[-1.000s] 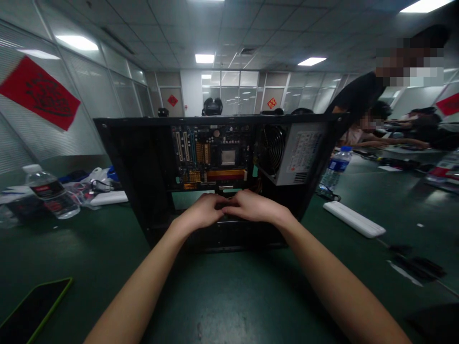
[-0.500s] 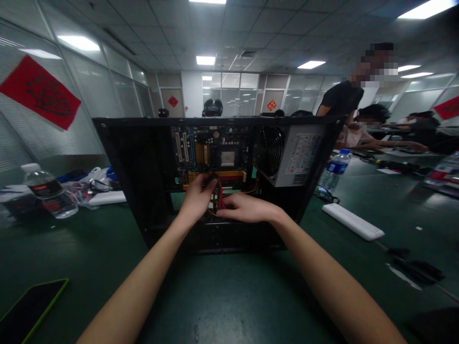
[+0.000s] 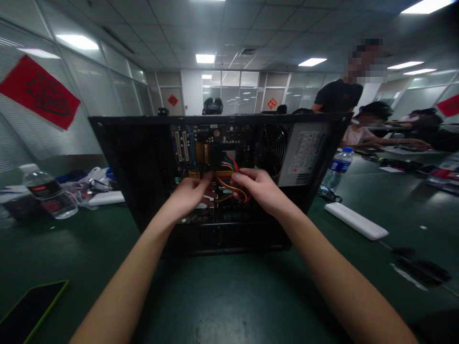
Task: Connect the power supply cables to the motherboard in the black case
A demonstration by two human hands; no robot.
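Red, yellow and black wire bundle (image 3: 231, 184) is up off the floor of the open PC case (image 3: 132, 157), held between both hands in front of the motherboard (image 3: 202, 145). Left hand (image 3: 188, 193): fingers curled in, thumb and forefinger pinched on the left end of the bundle. Right hand (image 3: 260, 188): palm partly up, fingers closed round the loop of wires at its right side. The wires run back toward the power supply (image 3: 304, 153), which sits at the case's right end.

Progress, judged from this view: the bundle is gathered and lifted. No plug end can be seen seated in the board, and whether a connector sits inside either grip cannot be told. So the wires look loose in the hands, not yet fixed anywhere.

Versus one second ago: both hands were low at the case's front lip, knuckles together, with no wires showing. Half a second ago the left hand was already up at the board with red wires while the right stayed low. Now the right hand has risen too, and more of the bundle shows.

Green table (image 3: 229, 296) holds a water bottle (image 3: 46, 191) far left, a phone (image 3: 32, 310) at the near left corner and a white bar (image 3: 356, 220) on the right. A standing person (image 3: 339, 95) beyond the case has shifted left in the picture.
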